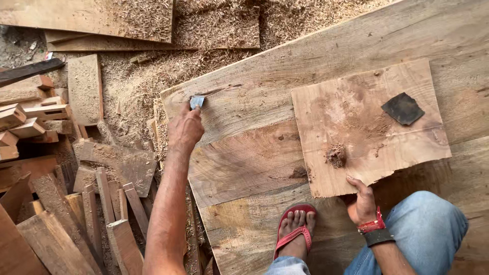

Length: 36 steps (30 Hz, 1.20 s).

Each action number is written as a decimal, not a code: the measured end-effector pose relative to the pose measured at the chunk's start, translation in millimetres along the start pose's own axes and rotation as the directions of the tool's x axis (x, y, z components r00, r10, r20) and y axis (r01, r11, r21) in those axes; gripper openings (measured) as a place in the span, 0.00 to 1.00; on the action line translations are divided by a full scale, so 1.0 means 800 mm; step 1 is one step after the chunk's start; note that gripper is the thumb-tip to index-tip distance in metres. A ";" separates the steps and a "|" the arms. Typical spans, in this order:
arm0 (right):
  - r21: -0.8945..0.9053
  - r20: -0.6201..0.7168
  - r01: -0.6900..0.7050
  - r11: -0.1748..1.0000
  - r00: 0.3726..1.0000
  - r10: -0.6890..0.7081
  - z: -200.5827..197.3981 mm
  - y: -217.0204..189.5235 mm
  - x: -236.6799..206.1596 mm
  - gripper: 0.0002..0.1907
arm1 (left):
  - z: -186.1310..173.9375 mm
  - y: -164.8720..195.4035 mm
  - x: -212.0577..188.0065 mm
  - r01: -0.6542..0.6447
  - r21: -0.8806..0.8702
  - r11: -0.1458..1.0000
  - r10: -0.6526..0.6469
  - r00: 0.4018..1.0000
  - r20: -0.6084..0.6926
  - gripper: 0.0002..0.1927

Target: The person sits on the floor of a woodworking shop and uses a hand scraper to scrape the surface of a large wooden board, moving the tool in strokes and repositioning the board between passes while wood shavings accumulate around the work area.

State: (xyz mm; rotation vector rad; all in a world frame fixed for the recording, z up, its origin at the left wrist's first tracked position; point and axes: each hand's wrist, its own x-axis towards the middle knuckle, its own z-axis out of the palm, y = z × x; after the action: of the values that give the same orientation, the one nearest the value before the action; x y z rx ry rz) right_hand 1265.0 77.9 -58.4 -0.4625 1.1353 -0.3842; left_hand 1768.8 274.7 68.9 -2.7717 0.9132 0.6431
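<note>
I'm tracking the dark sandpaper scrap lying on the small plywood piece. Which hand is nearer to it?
Right. The right hand grips the small plywood piece's near edge, below the dark sandpaper scrap. The left hand is far off, at the big board's corner.

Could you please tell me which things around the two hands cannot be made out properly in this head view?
- Small grey blade-like tool: mostly covered by the left hand; its handle is hidden.
- Right hand: fingertips tucked under the thin plywood sheet, so the grip is unseen.
- Large wooden board: cut off by the top, right and bottom edges.
- Dark flat scrap: too small to tell its material.
</note>
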 end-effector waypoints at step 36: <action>-0.003 -0.007 0.023 1.000 1.000 -0.023 0.027 -0.017 -0.011 0.14 | -0.009 -0.053 -0.042 0.118 -0.321 0.940 -0.034 0.966 0.258 0.18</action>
State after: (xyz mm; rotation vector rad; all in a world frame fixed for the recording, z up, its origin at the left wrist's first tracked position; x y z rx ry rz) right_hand 1280.7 74.3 -37.4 -0.4776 1.1387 -0.4041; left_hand 1772.1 324.6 90.5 -2.8971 0.6936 1.2019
